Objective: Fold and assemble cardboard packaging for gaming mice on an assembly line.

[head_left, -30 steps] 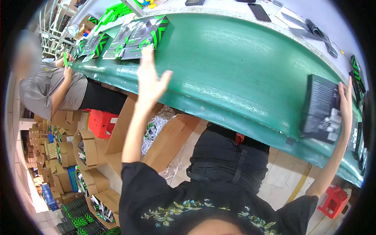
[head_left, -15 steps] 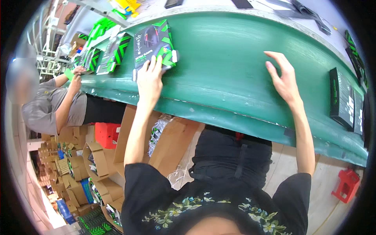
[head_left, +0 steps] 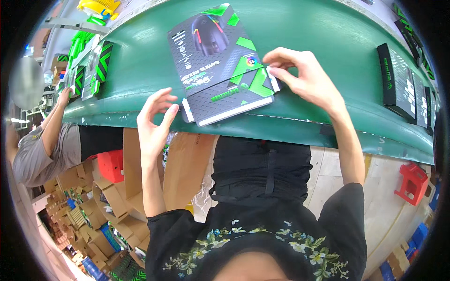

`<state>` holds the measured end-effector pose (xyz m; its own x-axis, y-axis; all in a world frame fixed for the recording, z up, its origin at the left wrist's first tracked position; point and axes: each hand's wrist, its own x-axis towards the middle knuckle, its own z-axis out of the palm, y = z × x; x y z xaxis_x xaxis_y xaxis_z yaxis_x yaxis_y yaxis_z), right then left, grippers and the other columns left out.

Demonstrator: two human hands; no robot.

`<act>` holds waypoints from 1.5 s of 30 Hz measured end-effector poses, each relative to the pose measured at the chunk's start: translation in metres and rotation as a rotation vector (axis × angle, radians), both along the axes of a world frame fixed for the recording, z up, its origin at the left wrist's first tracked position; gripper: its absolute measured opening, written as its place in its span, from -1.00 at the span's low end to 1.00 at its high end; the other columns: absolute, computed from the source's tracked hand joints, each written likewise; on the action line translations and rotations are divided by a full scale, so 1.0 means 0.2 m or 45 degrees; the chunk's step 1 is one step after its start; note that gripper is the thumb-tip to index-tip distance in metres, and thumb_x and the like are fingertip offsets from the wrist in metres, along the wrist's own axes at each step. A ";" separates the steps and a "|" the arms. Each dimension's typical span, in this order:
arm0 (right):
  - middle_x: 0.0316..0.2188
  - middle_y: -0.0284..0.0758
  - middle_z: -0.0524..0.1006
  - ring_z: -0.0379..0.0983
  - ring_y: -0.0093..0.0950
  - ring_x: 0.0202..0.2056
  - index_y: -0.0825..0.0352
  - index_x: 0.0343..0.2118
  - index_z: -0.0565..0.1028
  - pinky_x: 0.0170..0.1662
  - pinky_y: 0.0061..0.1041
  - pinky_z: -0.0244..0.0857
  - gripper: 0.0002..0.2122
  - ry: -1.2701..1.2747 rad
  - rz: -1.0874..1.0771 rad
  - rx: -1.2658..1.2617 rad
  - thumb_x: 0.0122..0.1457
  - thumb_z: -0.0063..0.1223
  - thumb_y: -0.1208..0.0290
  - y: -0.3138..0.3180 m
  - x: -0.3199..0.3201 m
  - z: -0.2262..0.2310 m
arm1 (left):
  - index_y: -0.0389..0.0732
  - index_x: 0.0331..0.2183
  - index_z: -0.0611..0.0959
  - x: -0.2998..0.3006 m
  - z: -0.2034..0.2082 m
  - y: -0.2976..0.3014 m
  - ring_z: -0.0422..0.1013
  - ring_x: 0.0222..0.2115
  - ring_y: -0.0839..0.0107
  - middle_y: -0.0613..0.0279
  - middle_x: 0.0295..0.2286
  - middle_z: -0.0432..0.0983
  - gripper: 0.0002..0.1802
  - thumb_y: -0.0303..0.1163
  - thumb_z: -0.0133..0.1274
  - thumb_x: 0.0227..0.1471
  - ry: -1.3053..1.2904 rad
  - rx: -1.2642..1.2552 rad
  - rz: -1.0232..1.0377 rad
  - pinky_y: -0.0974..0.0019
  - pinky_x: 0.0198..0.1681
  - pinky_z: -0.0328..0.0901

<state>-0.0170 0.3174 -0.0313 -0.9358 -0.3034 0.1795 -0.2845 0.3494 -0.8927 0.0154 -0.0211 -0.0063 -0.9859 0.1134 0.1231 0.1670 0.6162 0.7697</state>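
Note:
A black and green computer mouse box (head_left: 216, 58) lies tilted on the green work surface in front of me. Its near end is unfolded, with a wide end flap (head_left: 229, 104) toward me and a small pale side flap at each corner. My right hand (head_left: 304, 77) pinches the right corner by the side flap (head_left: 273, 79), thumb and forefinger at its edge. Beside the left side flap (head_left: 188, 110), my left hand (head_left: 157, 117) is open with its fingers apart, and a small gap separates it from the box.
More black boxes (head_left: 398, 86) stand at the right end of the green bench (head_left: 318, 28). Others (head_left: 98, 70) are at the left, near a co-worker in grey (head_left: 49, 150). Cartons (head_left: 187, 159) sit below the bench edge; a red plastic stool (head_left: 411, 183) is at lower right.
The mouse box has come nearer the middle, its near end now unfolded toward me. My left hand has let go of it; my right hand has moved left onto its corner.

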 end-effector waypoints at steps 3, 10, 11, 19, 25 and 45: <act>-0.42 -0.35 0.56 0.49 -0.58 -0.35 0.45 -0.29 0.52 -0.16 -0.56 0.37 -0.88 -0.105 0.071 0.003 0.10 0.09 0.59 0.02 0.01 0.05 | -0.28 -0.14 0.60 -0.01 -0.02 -0.01 0.45 -0.33 0.57 0.25 -0.35 0.58 -0.71 -0.50 0.16 0.05 -0.199 0.113 -0.085 0.43 -0.16 0.33; -0.50 -0.41 0.49 0.45 -0.65 -0.42 0.43 -0.39 0.45 -0.21 -0.59 0.35 -0.93 -0.263 0.140 -0.128 0.05 0.09 0.62 0.02 0.03 0.04 | -0.31 -0.30 0.59 -0.12 0.00 -0.01 0.46 -0.36 0.58 0.29 -0.42 0.56 -0.82 -0.50 0.19 0.00 -0.372 0.156 -0.250 0.48 -0.24 0.30; -0.51 -0.41 0.49 0.44 -0.65 -0.42 0.43 -0.39 0.45 -0.21 -0.58 0.35 -0.93 -0.248 0.132 -0.099 0.06 0.09 0.62 0.02 0.03 0.06 | -0.30 -0.32 0.59 -0.12 0.01 -0.01 0.44 -0.37 0.59 0.30 -0.43 0.56 -0.83 -0.51 0.20 -0.01 -0.374 0.161 -0.253 0.49 -0.24 0.28; -0.55 -0.42 0.47 0.38 -0.66 -0.47 0.42 -0.42 0.45 -0.27 -0.59 0.30 -0.95 -0.228 0.110 -0.043 0.07 0.09 0.60 0.01 0.04 0.05 | -0.24 -0.38 0.59 -0.14 0.05 -0.02 0.42 -0.39 0.61 0.37 -0.44 0.55 -0.87 -0.49 0.21 -0.04 -0.433 0.046 -0.299 0.48 -0.28 0.20; -0.54 -0.35 0.46 0.38 -0.56 -0.46 0.44 -0.44 0.40 -0.24 -0.56 0.30 -0.94 -0.196 0.123 0.059 0.07 0.06 0.66 0.03 0.06 0.09 | -0.25 -0.46 0.59 -0.14 0.08 0.06 0.40 -0.44 0.57 0.39 -0.52 0.53 -0.90 -0.50 0.22 -0.08 -0.361 -0.135 -0.277 0.43 -0.29 0.19; -0.57 -0.31 0.55 0.51 -0.47 -0.52 0.40 -0.42 0.54 -0.43 -0.52 0.35 -0.91 -0.360 0.789 -0.534 -0.04 0.14 0.62 -0.28 0.48 0.24 | -0.26 -0.43 0.54 0.01 0.01 0.14 0.43 -0.38 0.24 0.18 -0.40 0.49 -0.84 -0.60 0.17 -0.13 0.308 -0.427 -0.180 0.25 -0.26 0.29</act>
<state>0.0794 0.2620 0.0157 -0.6461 -0.7429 0.1752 -0.0601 -0.1793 -0.9819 0.0177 0.0061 -0.0043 -0.9050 0.3186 0.2818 0.4188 0.7834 0.4592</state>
